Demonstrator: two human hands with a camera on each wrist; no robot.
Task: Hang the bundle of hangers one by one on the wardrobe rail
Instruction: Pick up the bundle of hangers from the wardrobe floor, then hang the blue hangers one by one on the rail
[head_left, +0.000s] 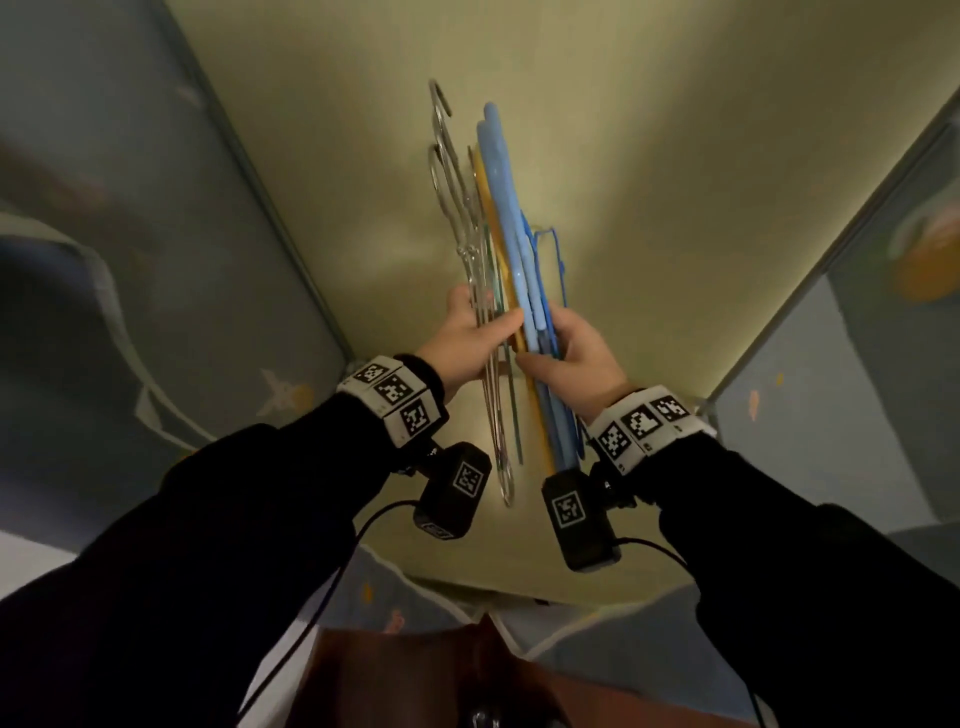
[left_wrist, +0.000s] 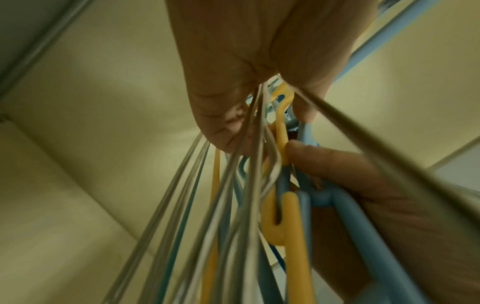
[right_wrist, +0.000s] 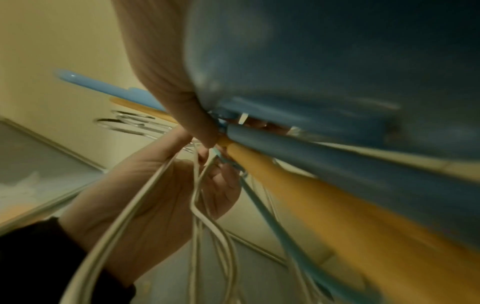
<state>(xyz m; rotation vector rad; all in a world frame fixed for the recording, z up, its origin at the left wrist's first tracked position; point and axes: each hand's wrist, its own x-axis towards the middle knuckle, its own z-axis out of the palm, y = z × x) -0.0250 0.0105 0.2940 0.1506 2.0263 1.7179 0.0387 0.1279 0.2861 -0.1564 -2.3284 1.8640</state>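
A bundle of hangers (head_left: 506, 249) stands upright between both hands in the head view: silver wire ones on the left, yellow and light blue plastic ones on the right. My left hand (head_left: 470, 338) grips the wire hangers (left_wrist: 233, 185), thumb across them. My right hand (head_left: 569, 348) holds the blue and yellow plastic hangers (right_wrist: 324, 164), fingers curled round their bars. The metal hooks (head_left: 447, 135) point up and away. The two hands are side by side, almost touching. No wardrobe rail shows in any view.
A pale yellow-green back wall (head_left: 649, 156) fills the space ahead, with grey-blue fabric side panels left (head_left: 156, 234) and right (head_left: 857, 389). A brown surface (head_left: 441, 686) lies low near my body.
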